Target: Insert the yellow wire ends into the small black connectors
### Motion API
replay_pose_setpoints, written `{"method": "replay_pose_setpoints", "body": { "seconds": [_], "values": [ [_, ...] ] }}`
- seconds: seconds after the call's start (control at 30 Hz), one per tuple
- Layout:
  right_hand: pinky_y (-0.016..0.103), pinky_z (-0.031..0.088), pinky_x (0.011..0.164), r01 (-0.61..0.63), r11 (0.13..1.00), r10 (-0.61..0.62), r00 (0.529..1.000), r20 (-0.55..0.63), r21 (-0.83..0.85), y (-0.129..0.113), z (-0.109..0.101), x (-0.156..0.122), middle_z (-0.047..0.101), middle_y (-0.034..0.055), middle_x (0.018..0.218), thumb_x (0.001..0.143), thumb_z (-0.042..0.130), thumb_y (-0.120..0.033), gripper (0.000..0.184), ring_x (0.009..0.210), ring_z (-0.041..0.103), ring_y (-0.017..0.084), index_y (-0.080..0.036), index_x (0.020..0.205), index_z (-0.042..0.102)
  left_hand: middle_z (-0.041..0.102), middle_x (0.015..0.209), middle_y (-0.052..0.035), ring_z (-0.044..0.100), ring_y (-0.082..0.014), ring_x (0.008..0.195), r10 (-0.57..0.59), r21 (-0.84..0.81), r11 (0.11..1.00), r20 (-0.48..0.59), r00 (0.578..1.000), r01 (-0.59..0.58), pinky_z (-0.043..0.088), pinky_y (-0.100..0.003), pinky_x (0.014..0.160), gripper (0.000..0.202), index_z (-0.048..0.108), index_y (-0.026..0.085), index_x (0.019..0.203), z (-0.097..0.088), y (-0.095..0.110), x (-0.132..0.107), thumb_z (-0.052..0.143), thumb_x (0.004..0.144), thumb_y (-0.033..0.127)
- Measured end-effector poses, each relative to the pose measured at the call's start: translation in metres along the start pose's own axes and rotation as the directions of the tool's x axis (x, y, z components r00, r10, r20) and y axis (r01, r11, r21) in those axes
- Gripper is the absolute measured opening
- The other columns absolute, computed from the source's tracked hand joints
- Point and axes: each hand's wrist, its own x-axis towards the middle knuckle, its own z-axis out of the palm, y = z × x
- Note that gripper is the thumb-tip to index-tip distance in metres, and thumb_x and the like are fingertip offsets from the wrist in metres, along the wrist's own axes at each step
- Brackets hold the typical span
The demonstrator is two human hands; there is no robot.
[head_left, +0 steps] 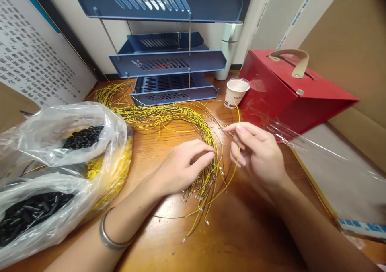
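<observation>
A long bundle of thin yellow and dark wires (181,113) curves across the wooden table, its ends with small metal terminals (200,197) fanned out towards me. My left hand (188,163) lies at the bend of the bundle, thumb and fingers curled onto the wires; its other fingertips are hidden. To the right, my right hand (256,149) is raised off the table, with thumb and forefinger pinched on a single yellow wire (237,163). That wire loops above and below the pinch.
Clear plastic bags (116,123) at left hold small black parts (84,137), black tubes (39,211) and yellow pieces (120,171). Behind stand a blue tiered tray rack (169,62), a paper cup (237,91) and a pale bottle (227,56). A red box (271,87) stands right.
</observation>
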Motion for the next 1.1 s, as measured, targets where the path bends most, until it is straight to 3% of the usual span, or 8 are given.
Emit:
{"method": "replay_pose_setpoints", "body": {
  "seconds": [0.17,0.3,0.5,0.73,0.83,0.93,1.03,1.1],
  "values": [
    [0.019,0.036,0.037,-0.054,0.987,0.047,0.998,0.050,0.149,0.005,0.009,0.002,0.049,-0.0050,0.059,0.091,0.057,-0.036,0.019,0.044,0.053,0.007,-0.022,0.092,0.070,0.074,0.093,-0.0035,0.064,-0.0171,0.083,-0.035,-0.240,0.967,0.230,0.973,0.091,0.046,-0.028,0.077,0.030,0.070,0.019,0.100,0.008,0.010,0.000,0.053,0.093,0.042],
    [0.016,0.030,0.035,-0.009,0.995,0.022,0.993,-0.117,0.104,0.009,0.005,0.007,0.051,-0.0044,0.063,0.089,0.060,-0.036,0.017,0.044,0.049,0.004,-0.021,0.091,0.070,0.074,0.078,-0.0046,0.064,-0.0133,0.071,-0.126,-0.445,0.862,0.276,0.953,0.243,0.047,-0.025,0.069,0.027,0.069,0.014,0.088,0.011,0.007,-0.001,0.053,0.093,0.036],
    [0.017,0.026,0.033,0.083,0.991,-0.043,0.941,-0.337,0.104,0.013,-0.001,0.014,0.051,-0.0048,0.064,0.086,0.063,-0.040,0.022,0.041,0.043,0.004,-0.020,0.094,0.070,0.056,0.051,0.0041,0.047,-0.0067,0.048,-0.230,-0.488,0.831,0.138,0.963,0.268,0.037,-0.020,0.054,0.028,0.069,0.014,0.085,0.005,-0.006,0.000,0.053,0.094,0.036],
    [0.020,0.025,0.031,-0.036,0.998,0.018,0.947,-0.321,-0.051,0.016,-0.006,0.015,0.051,-0.0049,0.052,0.083,0.062,-0.057,0.038,0.035,0.042,0.007,-0.019,0.077,0.062,0.044,0.048,0.0070,0.036,-0.0047,0.043,-0.299,-0.597,0.778,-0.082,0.951,0.193,0.025,-0.019,0.044,0.027,0.065,0.013,0.080,0.004,-0.017,0.004,0.057,0.091,0.036],
    [0.022,0.026,0.035,-0.063,0.926,-0.024,0.974,-0.225,-0.373,0.014,-0.009,0.009,0.038,-0.0060,0.040,0.086,0.056,-0.057,0.052,0.034,0.036,0.006,-0.019,0.053,0.045,0.044,0.048,0.0071,0.037,-0.0047,0.044,-0.294,-0.588,0.791,-0.121,0.948,0.171,0.026,-0.020,0.046,0.026,0.066,0.013,0.080,0.003,-0.019,0.004,0.057,0.092,0.035],
    [0.021,0.028,0.041,0.155,0.775,-0.177,0.984,0.026,-0.613,0.013,-0.009,0.003,0.040,-0.0072,0.047,0.088,0.060,-0.037,0.026,0.041,0.036,0.006,-0.017,0.070,0.060,0.043,0.047,0.0075,0.036,-0.0049,0.044,-0.308,-0.607,0.775,-0.121,0.944,0.175,0.027,-0.020,0.046,0.028,0.067,0.015,0.083,0.002,-0.021,0.003,0.056,0.092,0.038],
    [0.022,0.031,0.047,0.403,0.576,-0.230,0.915,0.332,-0.711,0.016,-0.006,0.001,0.044,-0.0087,0.051,0.083,0.062,-0.020,0.017,0.044,0.037,0.006,-0.018,0.099,0.068,0.044,0.047,0.0073,0.035,-0.0048,0.042,-0.320,-0.637,0.748,-0.100,0.942,0.186,0.026,-0.019,0.044,0.029,0.066,0.016,0.083,0.003,-0.023,0.003,0.056,0.092,0.041],
    [0.022,0.033,0.050,0.505,0.454,-0.239,0.863,0.445,-0.734,0.021,-0.005,0.001,0.047,-0.0072,0.051,0.082,0.063,-0.018,0.013,0.046,0.040,0.007,-0.018,0.091,0.072,0.045,0.047,0.0071,0.035,-0.0048,0.041,-0.333,-0.651,0.731,-0.081,0.939,0.203,0.025,-0.020,0.043,0.029,0.066,0.016,0.084,0.004,-0.023,0.003,0.056,0.092,0.042]
  ]
}}
